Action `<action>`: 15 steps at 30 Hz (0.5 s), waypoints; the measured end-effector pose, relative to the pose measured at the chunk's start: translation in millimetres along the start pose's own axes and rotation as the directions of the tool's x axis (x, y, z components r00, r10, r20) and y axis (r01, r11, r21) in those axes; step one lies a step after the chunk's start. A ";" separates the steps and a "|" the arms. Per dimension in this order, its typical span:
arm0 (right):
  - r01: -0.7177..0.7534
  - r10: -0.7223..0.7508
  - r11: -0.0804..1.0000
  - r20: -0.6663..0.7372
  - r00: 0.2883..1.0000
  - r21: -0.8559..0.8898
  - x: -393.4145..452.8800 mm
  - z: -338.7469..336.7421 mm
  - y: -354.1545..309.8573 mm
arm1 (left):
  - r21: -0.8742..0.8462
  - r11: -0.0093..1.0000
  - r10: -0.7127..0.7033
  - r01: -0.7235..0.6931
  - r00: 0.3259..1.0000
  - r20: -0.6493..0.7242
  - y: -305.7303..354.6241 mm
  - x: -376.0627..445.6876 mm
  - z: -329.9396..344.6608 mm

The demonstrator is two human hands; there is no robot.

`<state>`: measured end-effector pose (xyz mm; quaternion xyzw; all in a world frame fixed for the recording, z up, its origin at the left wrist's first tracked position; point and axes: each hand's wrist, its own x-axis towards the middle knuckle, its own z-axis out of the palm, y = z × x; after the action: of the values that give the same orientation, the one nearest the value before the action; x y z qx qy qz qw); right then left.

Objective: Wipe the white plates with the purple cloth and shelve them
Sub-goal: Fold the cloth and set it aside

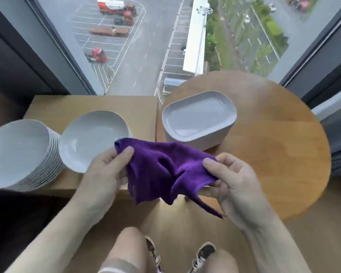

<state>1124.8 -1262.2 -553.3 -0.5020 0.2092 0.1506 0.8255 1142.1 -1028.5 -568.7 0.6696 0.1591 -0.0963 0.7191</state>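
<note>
Floor-to-ceiling glass fills the background, with a car park far below. Against it stand a rectangular wooden bench on the left and a round wooden table on the right, edges touching or nearly so. On the bench, a tall stack of round white plates sits at far left; a single round plate lies just beside it, its rim against the stack. On the table, a stack of oblong white dishes sits near the left edge. The purple cloth hangs in the air in front of both surfaces, stretched between both hands, and hides the near rim of the single plate. The left hand pinches the cloth's left corner between thumb and curled fingers. The right hand pinches the right edge likewise, a strip of cloth trailing below. Knees and shoes show beneath.
</note>
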 end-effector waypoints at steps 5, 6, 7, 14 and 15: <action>-0.076 0.076 0.997 -0.014 0.997 0.027 -54.6 74.6 -52.3 | 0.338 0.895 0.282 -0.290 0.957 0.074 74.3 -78.0 40.3; -0.089 0.087 0.993 0.025 0.996 0.074 -67.7 88.2 -68.8 | 0.355 0.889 0.274 -0.289 0.957 0.091 97.4 -85.6 36.3; -0.105 0.096 0.987 0.080 0.992 0.121 -81.3 101.7 -85.4 | 0.383 0.876 0.280 -0.294 0.955 0.094 120.9 -91.0 28.2; -0.032 0.094 0.987 0.401 0.911 -0.158 -157.2 194.3 -165.3 | 0.563 0.739 0.391 -0.371 0.916 0.091 236.2 -140.1 -24.8; 0.029 0.083 0.968 0.430 0.899 -0.248 -163.5 206.1 -169.6 | 0.572 0.728 0.418 -0.376 0.906 0.064 245.7 -144.9 -30.9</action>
<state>1100.9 -1161.1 -258.0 -0.5515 0.0052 0.2960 0.7799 1090.5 -987.8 -289.5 0.8752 0.0007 0.0397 0.4821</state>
